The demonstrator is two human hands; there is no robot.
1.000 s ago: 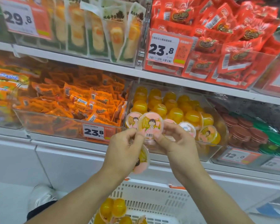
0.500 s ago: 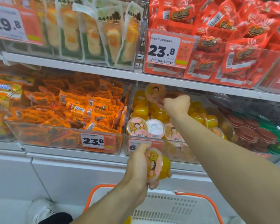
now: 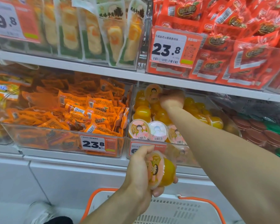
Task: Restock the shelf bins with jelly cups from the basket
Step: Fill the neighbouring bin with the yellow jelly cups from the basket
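Placing a cup at the far end of the bin.

My right hand (image 3: 172, 98) is pinching a jelly cup (image 3: 153, 93) over the bin's (image 3: 152, 156) far left corner; I'm lowering it lid-forward onto the pile before letting go, so it won't roll. My left hand (image 3: 140, 173) is gripping the next cup (image 3: 162, 169) just above the basket (image 3: 176, 212).

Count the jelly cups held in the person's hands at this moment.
2. One cup is pinched by the right hand at the back of the jelly bin; another is gripped by the left hand above the basket.
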